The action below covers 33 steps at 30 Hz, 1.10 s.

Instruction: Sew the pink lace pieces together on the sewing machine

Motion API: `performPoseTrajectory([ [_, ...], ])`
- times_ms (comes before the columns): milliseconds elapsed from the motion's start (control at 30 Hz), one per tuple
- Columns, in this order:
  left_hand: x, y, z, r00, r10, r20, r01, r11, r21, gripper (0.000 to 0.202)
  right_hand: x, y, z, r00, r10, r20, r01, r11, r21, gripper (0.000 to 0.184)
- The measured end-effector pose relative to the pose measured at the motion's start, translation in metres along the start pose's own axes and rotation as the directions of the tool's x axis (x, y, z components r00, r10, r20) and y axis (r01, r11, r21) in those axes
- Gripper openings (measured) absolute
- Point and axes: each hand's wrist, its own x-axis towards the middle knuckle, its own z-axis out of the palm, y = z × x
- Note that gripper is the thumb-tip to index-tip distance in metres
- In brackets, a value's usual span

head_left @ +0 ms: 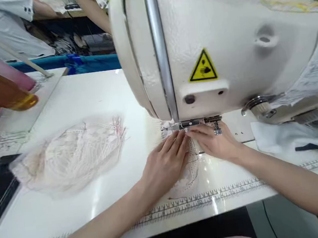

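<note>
A thin, sheer piece of fabric point(192, 176) with a dotted line along its curved edge lies under the needle area of a white sewing machine point(219, 48). My left hand point(167, 158) lies flat on it, fingers stretched toward the presser foot area point(190, 124). From the other side, my right hand point(216, 141) rests on the same fabric with its fingers extended and close together, fingertips near those of my left hand. The machine head and attachment hide part of the right fingers. Under both hands the fabric is partly covered.
More pale, lacy fabric pieces point(80, 155) lie to the left. A ruler strip point(182, 205) runs along the table's front edge. Thread cones point(5, 89) stand at far left. White cloth point(280, 140) lies on the right. Another person's sleeve point(4, 25) shows behind.
</note>
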Motion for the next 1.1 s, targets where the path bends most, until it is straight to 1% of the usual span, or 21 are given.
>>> performPoseTrajectory([
  [133,-0.001,-0.006,0.004,1.000,-0.019,-0.025,0.019,1.000,-0.014,0.034,-0.001,-0.003,0.001,0.995,0.069,0.070,-0.069,0.998,-0.005,0.040],
  [233,-0.001,-0.008,0.005,0.999,-0.029,-0.034,0.028,0.999,-0.020,0.033,0.001,-0.002,0.004,0.984,0.103,0.145,-0.114,0.991,0.074,0.043],
  [300,0.000,-0.009,0.005,0.999,-0.036,-0.041,0.035,0.999,-0.019,0.033,0.003,0.000,0.006,0.982,0.088,0.166,-0.110,0.986,0.125,0.044],
  [400,0.001,-0.010,0.005,0.998,-0.043,-0.049,0.042,0.999,-0.016,0.034,0.005,0.002,0.007,0.987,0.068,0.147,-0.092,0.983,0.157,0.044],
  [567,0.002,-0.010,0.006,0.997,-0.057,-0.060,0.056,0.998,-0.027,0.033,0.006,0.003,0.009,0.993,0.054,0.102,-0.070,0.985,0.155,0.042],
  [767,0.002,-0.010,0.005,0.997,-0.056,-0.044,0.056,0.998,-0.012,0.034,0.003,0.002,0.015,0.997,0.061,0.043,-0.068,0.977,0.201,0.048],
  [900,0.002,-0.009,0.004,0.997,-0.060,-0.044,0.060,0.998,-0.014,0.034,0.002,0.001,0.013,0.994,0.085,0.071,-0.100,0.963,0.252,0.050],
  [1033,0.002,-0.009,0.007,0.997,-0.070,-0.042,0.069,0.997,-0.022,0.033,0.004,-0.001,0.009,0.982,0.135,0.135,-0.167,0.949,0.266,0.044],
  [1100,0.003,-0.009,0.007,0.996,-0.076,-0.039,0.075,0.997,-0.024,0.034,0.004,-0.001,0.006,0.980,0.141,0.143,-0.173,0.954,0.244,0.041],
])
